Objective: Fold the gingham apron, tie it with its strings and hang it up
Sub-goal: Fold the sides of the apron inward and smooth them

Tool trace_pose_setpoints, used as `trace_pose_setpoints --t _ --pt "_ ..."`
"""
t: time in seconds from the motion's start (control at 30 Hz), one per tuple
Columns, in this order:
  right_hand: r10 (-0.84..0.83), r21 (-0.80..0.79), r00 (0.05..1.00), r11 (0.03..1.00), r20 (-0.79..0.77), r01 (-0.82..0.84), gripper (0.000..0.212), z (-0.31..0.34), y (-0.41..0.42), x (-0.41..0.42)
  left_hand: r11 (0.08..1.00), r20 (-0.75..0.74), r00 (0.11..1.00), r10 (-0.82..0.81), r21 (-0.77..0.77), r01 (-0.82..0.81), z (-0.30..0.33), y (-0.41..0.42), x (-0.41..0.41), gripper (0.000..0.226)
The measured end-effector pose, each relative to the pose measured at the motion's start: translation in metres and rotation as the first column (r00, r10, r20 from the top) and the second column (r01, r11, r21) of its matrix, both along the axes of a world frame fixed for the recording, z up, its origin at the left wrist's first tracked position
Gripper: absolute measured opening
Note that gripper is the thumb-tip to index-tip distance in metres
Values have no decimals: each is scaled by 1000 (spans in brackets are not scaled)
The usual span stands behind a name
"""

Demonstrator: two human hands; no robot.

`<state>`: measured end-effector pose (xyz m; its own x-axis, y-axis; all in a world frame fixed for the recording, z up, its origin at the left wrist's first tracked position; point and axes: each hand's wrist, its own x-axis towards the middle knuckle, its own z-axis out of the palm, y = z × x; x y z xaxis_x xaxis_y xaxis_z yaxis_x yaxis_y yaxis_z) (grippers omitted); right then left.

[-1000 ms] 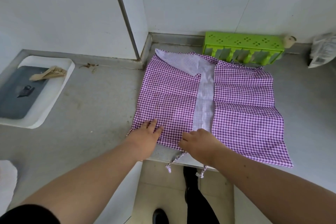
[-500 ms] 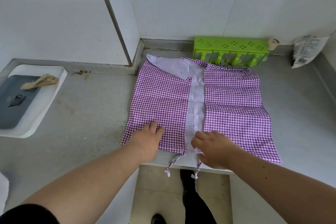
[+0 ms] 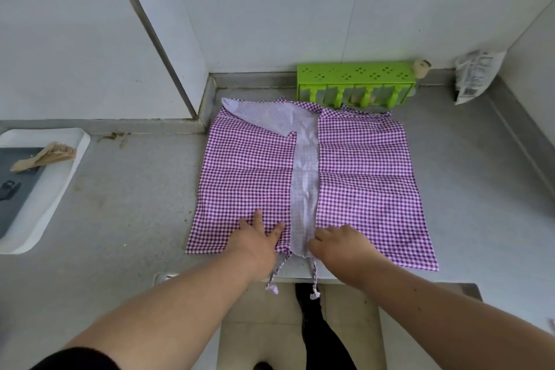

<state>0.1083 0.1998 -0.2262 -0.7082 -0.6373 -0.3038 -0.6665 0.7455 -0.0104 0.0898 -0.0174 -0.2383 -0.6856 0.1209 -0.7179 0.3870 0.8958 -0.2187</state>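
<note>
Mid-fold, the left hand (image 3: 260,239) presses flat on the gingham apron (image 3: 360,177) while the right hand (image 3: 341,245), fingers curled, seems to pinch the flap edge, likely to fold next.

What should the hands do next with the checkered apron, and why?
Probably fold it in half, one side onto the other. Both side flaps of the apron already meet near the middle, the left hand presses flat, the right hand holds the near edge, and the strings dangle untied.
</note>
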Motion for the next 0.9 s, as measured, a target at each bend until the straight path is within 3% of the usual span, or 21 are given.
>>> trace_pose_setpoints --t 0.13,0.27,0.37,0.47,0.77,0.9 --pt "9 -12 1000 1000 -6 -9 48 -6 8 2 1000 -10 1000 9 -10 -10 1 -1 2 88" --pt "-220 44 975 975 8 220 64 -14 33 8 998 -59 998 23 68 -19 8 -16 1 95" --pt "-421 29 904 907 70 420 49 -12 46 11 990 -78 996 32 141 -20 10 -32 1 87" --pt "-507 2 849 859 149 513 36 -6 49 11 987 -64 997 30 160 -20 11 -42 4 83" --pt "-517 123 832 856 203 502 33 10 53 25 986 83 992 -91 147 78 42 -51 19 68" --pt "-499 161 833 866 239 473 33 26 51 42 989 123 992 -40 145 22 61 -53 32 49"
